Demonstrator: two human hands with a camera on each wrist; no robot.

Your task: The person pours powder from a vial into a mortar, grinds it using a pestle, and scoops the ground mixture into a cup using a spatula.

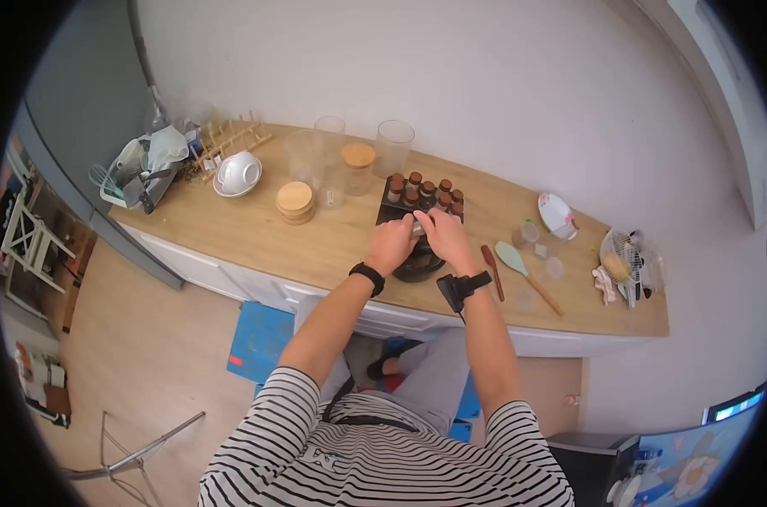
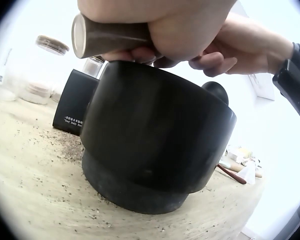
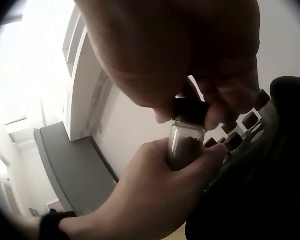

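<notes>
My left hand [image 1: 389, 243] grips a small glass spice jar [image 3: 184, 142] with dark contents. My right hand [image 1: 445, 235] pinches its brown cap [image 3: 189, 110], which sits on the jar's neck. In the left wrist view the jar lies sideways, its base pointing left, above a black mortar [image 2: 155, 125]. A rounded black pestle end [image 2: 216, 91] shows at the mortar's rim. Behind it stands a black spice rack [image 2: 72, 102], holding several brown-capped jars [image 1: 427, 188] in the head view.
Ground bits [image 2: 70, 147] lie scattered around the mortar. Right of it are a red-brown utensil [image 1: 493, 272] and a pale green spatula [image 1: 512, 256]. Left are a wooden-lidded container [image 1: 296, 203] and stacked white bowls [image 1: 238, 173]. Tall glass containers [image 1: 394, 144] stand behind, and a wire basket [image 1: 622, 253] far right.
</notes>
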